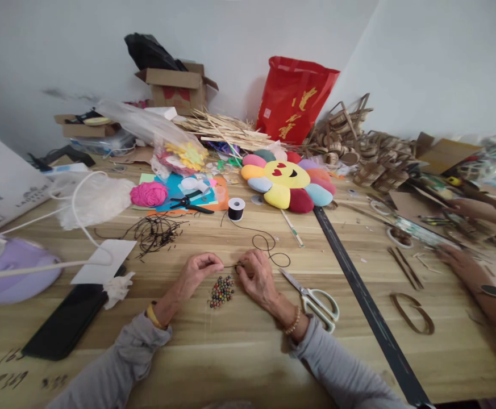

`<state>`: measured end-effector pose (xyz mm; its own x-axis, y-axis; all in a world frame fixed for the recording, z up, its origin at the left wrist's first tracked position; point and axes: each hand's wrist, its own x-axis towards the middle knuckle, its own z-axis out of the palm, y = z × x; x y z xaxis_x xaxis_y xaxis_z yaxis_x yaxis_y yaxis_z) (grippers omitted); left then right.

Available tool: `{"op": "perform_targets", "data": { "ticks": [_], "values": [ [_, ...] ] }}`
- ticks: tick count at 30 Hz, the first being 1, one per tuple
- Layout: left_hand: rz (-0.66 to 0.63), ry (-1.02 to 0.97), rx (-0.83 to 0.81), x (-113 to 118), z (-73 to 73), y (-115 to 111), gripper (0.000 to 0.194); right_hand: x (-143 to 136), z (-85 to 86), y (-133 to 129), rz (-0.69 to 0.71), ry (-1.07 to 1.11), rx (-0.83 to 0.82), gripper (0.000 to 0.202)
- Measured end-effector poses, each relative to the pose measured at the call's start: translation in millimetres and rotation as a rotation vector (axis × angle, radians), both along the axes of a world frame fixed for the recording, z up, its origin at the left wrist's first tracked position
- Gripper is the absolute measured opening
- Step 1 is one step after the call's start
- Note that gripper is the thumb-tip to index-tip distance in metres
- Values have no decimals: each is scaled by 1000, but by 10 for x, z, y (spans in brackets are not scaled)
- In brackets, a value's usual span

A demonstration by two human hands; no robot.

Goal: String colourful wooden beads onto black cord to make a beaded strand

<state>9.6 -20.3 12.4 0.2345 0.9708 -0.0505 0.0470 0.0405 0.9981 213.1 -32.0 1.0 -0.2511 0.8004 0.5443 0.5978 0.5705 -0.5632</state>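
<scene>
My left hand [197, 275] pinches one end of a thin black cord [229, 266] between thumb and fingertips. A short way to the right, my right hand [257, 276] has its fingers closed on the same cord; what else its fingertips hold is too small to tell. Just below and between both hands lies a small pile of multicoloured beads [221, 292]. The cord loops over the wooden table [248, 346] beyond my right hand, near a white spool of black cord [236, 209]. White-handled scissors [316, 301] rest open to the right of my right hand.
A black strip [367, 301] crosses the table on the right. Beyond it are another person's hands [461, 264]. Black cord pieces [156, 230], pliers [191, 204] and a flower cushion [288, 180] lie farther back. A black phone [66, 321] and a purple appliance [15, 270] are at left.
</scene>
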Motion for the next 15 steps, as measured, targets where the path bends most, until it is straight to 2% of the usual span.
{"op": "perform_targets", "data": {
  "ticks": [6, 11, 15],
  "values": [
    [-19, -11, 1, 22, 59, -10, 18, -32, 29, -38, 162, 60, 35, 27],
    [-35, 4, -8, 43, 95, -19, 18, -32, 52, -54, 287, 109, 34, 25],
    [-61, 28, 2, 62, 105, -31, 16, -37, 40, -62, 316, 148, 29, 17]
  ]
}}
